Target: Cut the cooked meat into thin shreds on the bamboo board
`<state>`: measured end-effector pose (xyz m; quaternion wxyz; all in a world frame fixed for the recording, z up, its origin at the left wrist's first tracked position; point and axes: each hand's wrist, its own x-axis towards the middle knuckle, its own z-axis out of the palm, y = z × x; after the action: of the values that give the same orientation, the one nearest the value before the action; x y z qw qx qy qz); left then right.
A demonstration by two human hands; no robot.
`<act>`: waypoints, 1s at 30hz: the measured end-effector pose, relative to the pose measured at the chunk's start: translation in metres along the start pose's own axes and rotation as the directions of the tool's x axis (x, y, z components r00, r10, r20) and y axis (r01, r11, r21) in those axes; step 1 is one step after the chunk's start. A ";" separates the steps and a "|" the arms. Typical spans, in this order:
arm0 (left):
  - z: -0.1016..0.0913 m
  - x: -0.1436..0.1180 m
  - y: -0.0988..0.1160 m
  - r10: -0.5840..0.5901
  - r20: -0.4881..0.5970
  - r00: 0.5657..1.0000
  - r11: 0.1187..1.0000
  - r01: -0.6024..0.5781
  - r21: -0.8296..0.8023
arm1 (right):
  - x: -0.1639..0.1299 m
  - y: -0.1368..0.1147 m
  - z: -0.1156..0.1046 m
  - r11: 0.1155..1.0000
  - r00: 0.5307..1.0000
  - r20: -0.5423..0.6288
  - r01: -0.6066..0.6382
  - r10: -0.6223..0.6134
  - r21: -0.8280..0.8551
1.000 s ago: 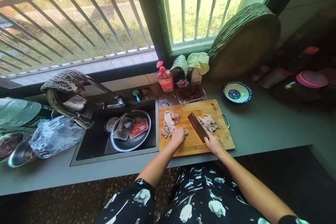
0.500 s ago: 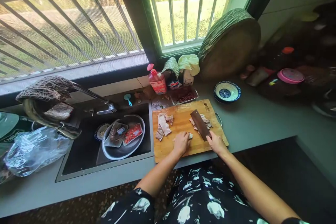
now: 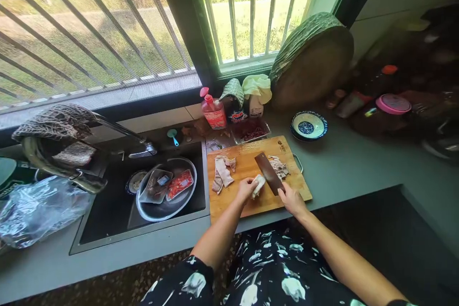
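Note:
A wooden cutting board (image 3: 251, 205) lies on the grey counter beside the sink. My left hand (image 3: 245, 189) grips a pale piece of meat (image 3: 258, 185) near the board's middle. My right hand (image 3: 291, 199) holds the handle of a dark cleaver (image 3: 268, 179), whose blade rests just right of that piece. Uncut meat strips (image 3: 223, 173) lie on the board's left part. A pile of cut pieces (image 3: 279, 166) sits behind the blade at the right.
The sink (image 3: 107, 220) at left holds a metal basin (image 3: 168, 208) with packets. A red bottle (image 3: 213, 111), a small tray (image 3: 251, 130) and a blue-rimmed bowl (image 3: 309, 125) stand behind the board. A round chopping block (image 3: 311, 64) leans on the window. Plastic bag (image 3: 39, 210) at far left.
My left hand left the uncut pile, slid right and picked up one meat piece beside the blade. The cleaver shifted slightly with my right hand. The view panned right.

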<state>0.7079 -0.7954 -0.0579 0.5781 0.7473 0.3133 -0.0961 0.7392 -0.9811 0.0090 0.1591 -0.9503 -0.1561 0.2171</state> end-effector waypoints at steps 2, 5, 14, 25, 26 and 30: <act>0.000 0.001 -0.002 -0.001 -0.036 0.999 0.995 0.005 0.097 | 0.002 0.000 -0.002 1.000 1.000 -0.007 -0.002 0.002 -0.019; -0.008 -0.001 -0.007 0.034 -0.087 0.996 0.966 -0.010 0.260 | 0.004 -0.003 -0.002 0.997 1.000 0.014 -0.006 0.007 -0.079; -0.015 -0.006 0.004 0.601 0.245 0.761 0.598 -0.632 0.493 | 0.003 -0.031 0.001 0.984 1.000 0.011 0.019 -0.018 -0.175; -0.005 -0.001 -0.002 0.634 0.322 0.703 0.493 -0.688 0.532 | 0.004 -0.046 0.022 0.962 0.999 0.037 0.010 0.000 -0.272; -0.004 -0.001 -0.002 0.638 0.308 0.706 0.497 -0.683 0.535 | -0.001 -0.042 0.023 0.959 0.999 0.050 0.012 0.002 -0.282; -0.003 0.003 -0.008 0.634 0.272 0.724 0.531 -0.664 0.527 | -0.015 -0.035 0.022 0.958 0.989 0.146 0.032 0.010 -0.284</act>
<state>0.7050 -0.7905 -0.0643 0.3161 0.9475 -0.0467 0.0153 0.7083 -0.9499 0.0080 0.0097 -0.9441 -0.2023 0.2603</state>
